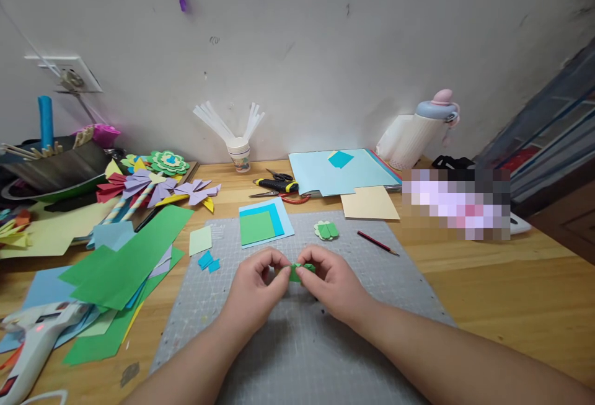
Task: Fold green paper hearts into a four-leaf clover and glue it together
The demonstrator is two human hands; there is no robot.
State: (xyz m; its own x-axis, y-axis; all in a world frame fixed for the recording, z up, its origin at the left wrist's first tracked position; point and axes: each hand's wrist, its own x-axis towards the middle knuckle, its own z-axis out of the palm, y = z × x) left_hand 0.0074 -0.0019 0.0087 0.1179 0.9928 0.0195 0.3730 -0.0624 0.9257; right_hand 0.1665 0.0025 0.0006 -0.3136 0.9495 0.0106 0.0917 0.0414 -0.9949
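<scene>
Between my two hands is a small piece of green paper [294, 276], pinched over the grey cutting mat [297, 349]. My left hand [263, 281] grips its left side between thumb and fingertips. On the right side, my right hand [331, 281] pinches it the same way, and its fingers cover part of the paper. Just beyond my hands lies a small green scalloped paper flower [326, 230]. A stack of blue and green paper squares [258, 229] sits farther left, near small blue paper pieces [209, 262]. A dark red pencil [377, 242] rests to the right.
At the left are a white glue gun [41, 337], green paper sheets [134, 262] and paper flowers [153, 185]. Along the wall stand a cup of white sticks [240, 155] and a bottle [421, 132]. Pliers [276, 185] lie beside light blue sheets [344, 175].
</scene>
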